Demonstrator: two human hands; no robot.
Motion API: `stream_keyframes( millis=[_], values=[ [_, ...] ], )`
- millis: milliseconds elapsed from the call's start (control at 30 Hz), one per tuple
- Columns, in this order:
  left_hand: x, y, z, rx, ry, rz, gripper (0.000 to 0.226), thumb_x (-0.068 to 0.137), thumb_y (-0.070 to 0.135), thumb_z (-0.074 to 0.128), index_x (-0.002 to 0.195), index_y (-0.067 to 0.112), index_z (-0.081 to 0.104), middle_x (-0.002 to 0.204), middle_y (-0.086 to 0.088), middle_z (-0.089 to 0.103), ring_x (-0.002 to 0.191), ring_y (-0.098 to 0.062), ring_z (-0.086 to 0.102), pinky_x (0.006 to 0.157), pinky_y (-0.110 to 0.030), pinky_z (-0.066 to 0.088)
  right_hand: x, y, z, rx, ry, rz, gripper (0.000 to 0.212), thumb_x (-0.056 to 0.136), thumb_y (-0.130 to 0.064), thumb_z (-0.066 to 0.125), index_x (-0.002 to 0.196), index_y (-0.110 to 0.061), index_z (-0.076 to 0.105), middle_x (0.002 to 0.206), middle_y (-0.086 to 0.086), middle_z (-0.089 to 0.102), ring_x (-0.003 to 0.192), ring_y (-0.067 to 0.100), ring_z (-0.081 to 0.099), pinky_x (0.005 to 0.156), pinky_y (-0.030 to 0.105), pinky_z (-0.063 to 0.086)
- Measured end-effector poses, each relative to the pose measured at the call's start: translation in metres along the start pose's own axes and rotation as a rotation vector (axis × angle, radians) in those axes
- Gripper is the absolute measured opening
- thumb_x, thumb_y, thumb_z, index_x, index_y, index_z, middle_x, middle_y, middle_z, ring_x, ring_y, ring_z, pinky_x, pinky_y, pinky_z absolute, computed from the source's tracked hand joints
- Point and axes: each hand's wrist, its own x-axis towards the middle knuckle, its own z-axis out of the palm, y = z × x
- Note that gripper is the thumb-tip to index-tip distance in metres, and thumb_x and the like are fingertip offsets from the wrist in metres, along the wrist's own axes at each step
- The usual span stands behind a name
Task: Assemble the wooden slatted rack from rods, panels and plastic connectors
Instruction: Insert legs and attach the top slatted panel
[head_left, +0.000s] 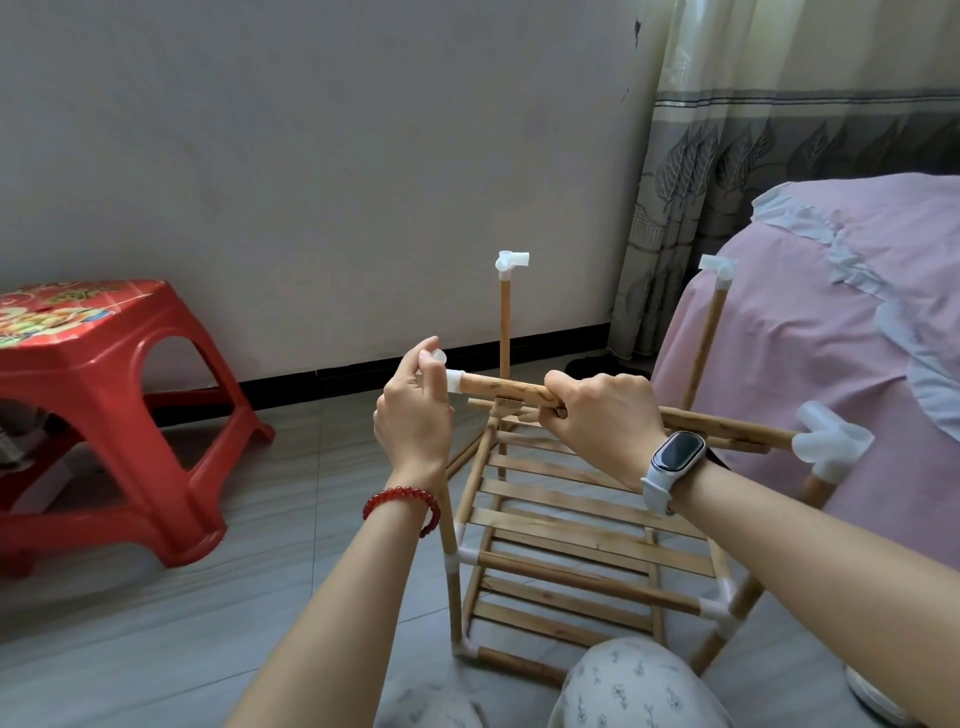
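Grey floor tiles (156, 649) and a plain wall back a half-built wooden rack (571, 545) standing between the person's knees. Across its top runs a wooden rod (498, 388). The right hand (602, 415) is clenched around the rod's middle, while the left hand (415, 415) pinches a white plastic connector (451, 378) at the rod's near-left end, fingertips curled over it. Beyond the right knuckles, the rod's far end meets another three-way connector (831, 441) on a corner post. Behind the fingers, two back posts carry connectors (511, 260) with open sockets. If the left-hand push is off-axis, the connector could seat crooked, or the far joint could pull out. A red stool (104, 405) sits left, a pink-covered bed (831, 312) right.
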Motion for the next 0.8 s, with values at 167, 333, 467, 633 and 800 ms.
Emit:
stream_keyframes(
  millis=[167,333,467,633,800],
  values=[
    [0.003,0.002,0.001,0.108,0.006,0.026,0.037,0.099,0.032,0.033,0.123,0.024,0.06,0.083,-0.008,0.071,0.083,-0.022,0.066,0.07,-0.029,0.048,0.014,0.004,-0.009,-0.015,-0.068,-0.077,0.027,0.092,-0.042,0.04,0.092,-0.02,0.055,0.065,-0.003,0.048,0.061,0.022,0.048,0.057,0.028,0.031],
    [0.004,0.008,0.008,0.185,-0.012,0.019,0.04,0.099,0.034,0.03,0.126,0.024,0.058,0.091,-0.01,0.072,0.089,-0.027,0.065,0.082,-0.041,0.05,0.033,0.011,-0.022,-0.069,-0.128,-0.135,0.024,0.092,-0.039,0.043,0.094,-0.019,0.056,0.075,0.001,0.059,0.072,0.026,0.059,0.059,0.03,0.033],
    [0.006,0.008,0.01,0.217,-0.049,0.025,0.04,0.099,0.034,0.03,0.127,0.024,0.057,0.089,-0.01,0.072,0.089,-0.028,0.065,0.081,-0.039,0.05,0.028,0.008,-0.015,-0.053,-0.116,-0.118,0.024,0.093,-0.039,0.041,0.095,-0.019,0.055,0.067,-0.003,0.048,0.063,0.023,0.05,0.058,0.03,0.032],
    [0.002,0.011,0.01,0.235,-0.161,0.039,0.041,0.1,0.038,0.027,0.13,0.027,0.052,0.101,-0.006,0.07,0.096,-0.024,0.062,0.079,-0.037,0.046,0.016,0.018,-0.012,-0.047,-0.089,-0.091,0.031,0.095,-0.045,0.034,0.096,-0.018,0.05,0.08,0.0,0.064,0.074,0.024,0.061,0.061,0.03,0.035],
    [0.002,0.022,0.008,0.355,-0.096,0.092,0.033,0.099,0.027,0.037,0.122,0.017,0.057,0.126,-0.006,0.047,0.107,-0.025,0.051,0.085,-0.037,0.04,-0.002,0.036,-0.038,0.039,-0.184,-0.121,0.046,0.09,-0.055,0.042,0.127,-0.027,0.045,0.108,-0.006,0.057,0.103,0.016,0.051,0.093,0.037,0.034]
  ],
)
